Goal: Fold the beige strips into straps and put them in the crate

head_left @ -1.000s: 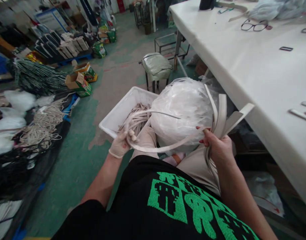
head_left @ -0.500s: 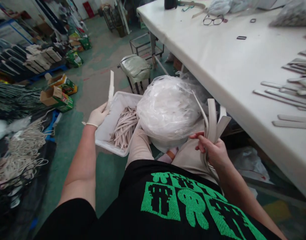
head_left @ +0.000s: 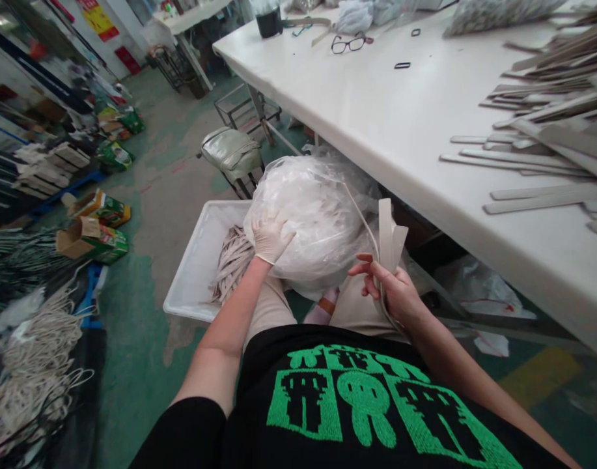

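Note:
My left hand (head_left: 269, 240), in a pale thin glove, lies with spread fingers on the left side of a large clear plastic bag (head_left: 308, 208) full of whitish pieces. No strap shows in it. My right hand (head_left: 388, 286), ungloved, is closed around several beige flat straps (head_left: 386, 234), whose ends stand up above the fist and hang down below it. One thin strap leans left toward the bag. Beside my left forearm is a white plastic bin (head_left: 185, 267) with a heap of beige strips (head_left: 232, 260) in it.
The white table (head_left: 337, 104) runs along my right, with piled straps (head_left: 547, 150), eyeglasses (head_left: 347, 43) and a dark buckle (head_left: 402, 65). A covered stool (head_left: 232, 153) stands beyond the bin. Open cartons (head_left: 90, 241) and bundled cords (head_left: 39, 345) are on the left.
My left hand has moved right, from above the bin onto the plastic bag, and the strap it held is gone from it. My right hand still grips its straps. The view has turned right.

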Tool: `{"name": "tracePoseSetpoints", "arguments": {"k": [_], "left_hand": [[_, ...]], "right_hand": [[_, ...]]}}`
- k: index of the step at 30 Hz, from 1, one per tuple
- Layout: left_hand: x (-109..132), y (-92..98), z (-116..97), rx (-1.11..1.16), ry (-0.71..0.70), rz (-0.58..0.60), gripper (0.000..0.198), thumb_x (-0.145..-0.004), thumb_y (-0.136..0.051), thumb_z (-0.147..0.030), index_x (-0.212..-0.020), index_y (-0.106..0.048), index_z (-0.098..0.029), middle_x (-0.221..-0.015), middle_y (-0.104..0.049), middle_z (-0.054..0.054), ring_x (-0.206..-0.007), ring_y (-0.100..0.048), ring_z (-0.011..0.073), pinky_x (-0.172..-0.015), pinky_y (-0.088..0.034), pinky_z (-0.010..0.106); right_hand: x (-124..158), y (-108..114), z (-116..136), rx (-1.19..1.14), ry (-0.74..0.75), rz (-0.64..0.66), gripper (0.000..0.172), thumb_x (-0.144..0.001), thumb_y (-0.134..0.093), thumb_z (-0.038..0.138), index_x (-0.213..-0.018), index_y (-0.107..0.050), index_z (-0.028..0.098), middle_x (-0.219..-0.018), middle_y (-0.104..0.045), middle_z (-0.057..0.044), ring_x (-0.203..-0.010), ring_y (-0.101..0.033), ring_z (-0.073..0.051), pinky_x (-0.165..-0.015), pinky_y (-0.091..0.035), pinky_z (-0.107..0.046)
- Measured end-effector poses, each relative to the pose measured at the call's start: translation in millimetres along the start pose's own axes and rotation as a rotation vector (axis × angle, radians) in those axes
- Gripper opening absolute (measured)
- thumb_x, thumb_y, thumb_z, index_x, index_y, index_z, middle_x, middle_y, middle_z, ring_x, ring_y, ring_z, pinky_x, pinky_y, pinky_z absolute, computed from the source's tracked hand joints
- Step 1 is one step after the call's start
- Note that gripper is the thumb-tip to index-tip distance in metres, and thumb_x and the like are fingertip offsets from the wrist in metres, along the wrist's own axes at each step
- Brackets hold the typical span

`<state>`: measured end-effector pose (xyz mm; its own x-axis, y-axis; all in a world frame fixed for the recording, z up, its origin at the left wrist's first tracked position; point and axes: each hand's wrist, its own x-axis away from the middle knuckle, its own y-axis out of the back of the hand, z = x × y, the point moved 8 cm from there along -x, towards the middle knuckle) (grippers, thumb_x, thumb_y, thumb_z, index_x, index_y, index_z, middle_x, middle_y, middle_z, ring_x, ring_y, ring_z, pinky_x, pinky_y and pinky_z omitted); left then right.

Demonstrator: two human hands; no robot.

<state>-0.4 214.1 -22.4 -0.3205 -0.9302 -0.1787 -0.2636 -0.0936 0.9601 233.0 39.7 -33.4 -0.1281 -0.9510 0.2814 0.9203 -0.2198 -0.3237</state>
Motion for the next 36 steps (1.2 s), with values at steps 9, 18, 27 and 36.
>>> {"name": "tracePoseSetpoints", "arguments": {"k": [9, 18, 27, 36], "left_hand": [[-54.5, -59.2, -24.5, -0.06, -0.004, 0.095, 0.036, -0.082, -0.069, -0.036, -0.114, -0.073, -0.02, -0.151, -0.051, 0.015, -0.149, -0.026, 0.0399, -0.12, -0.008, 0.065], [-80.7, -60.6, -37.4, 0.0, -0.082, 0.008, 0.034, -0.086, -0.064, -0.032, -0.118, -0.073, -0.028, -0.15, -0.053, 0.01, -0.149, -0.027, 0.0382, -0.119, -0.006, 0.067], [-78.7, -50.4, -21.9, 0.119, -0.07, -0.046, 0.011, -0.084, -0.071, -0.027, -0.074, -0.072, -0.022, -0.106, -0.075, 0.006, -0.12, -0.057, 0.0277, -0.121, -0.015, 0.059], [3.3, 21.0, -20.0, 0.199, -0.265, -0.246, 0.008, -0.086, -0.072, -0.033, -0.08, -0.074, -0.028, -0.115, -0.075, 0.005, -0.132, -0.055, 0.0291, -0.122, -0.01, 0.059]], "right_hand": [[-0.3, 6.8, -6.1, -0.025, 0.001, -0.037, 0.049, -0.077, -0.076, 0.056, -0.106, -0.068, 0.017, -0.085, -0.076, -0.006, -0.04, -0.04, -0.007, -0.049, -0.048, -0.029], [-5.6, 4.3, -20.1, -0.022, -0.008, -0.025, 0.049, -0.079, -0.074, 0.055, -0.106, -0.068, 0.015, -0.083, -0.076, -0.007, -0.04, -0.042, -0.008, -0.05, -0.049, -0.029], [-6.6, 8.1, -16.7, -0.056, -0.036, -0.055, 0.052, -0.075, -0.076, 0.057, -0.104, -0.067, 0.015, -0.082, -0.076, -0.007, -0.04, -0.04, -0.006, -0.049, -0.048, -0.028], [-12.7, -2.7, -28.4, -0.084, -0.114, -0.026, 0.052, -0.073, -0.078, 0.056, -0.103, -0.068, 0.015, -0.082, -0.076, -0.006, -0.04, -0.038, -0.006, -0.048, -0.047, -0.027]]}}
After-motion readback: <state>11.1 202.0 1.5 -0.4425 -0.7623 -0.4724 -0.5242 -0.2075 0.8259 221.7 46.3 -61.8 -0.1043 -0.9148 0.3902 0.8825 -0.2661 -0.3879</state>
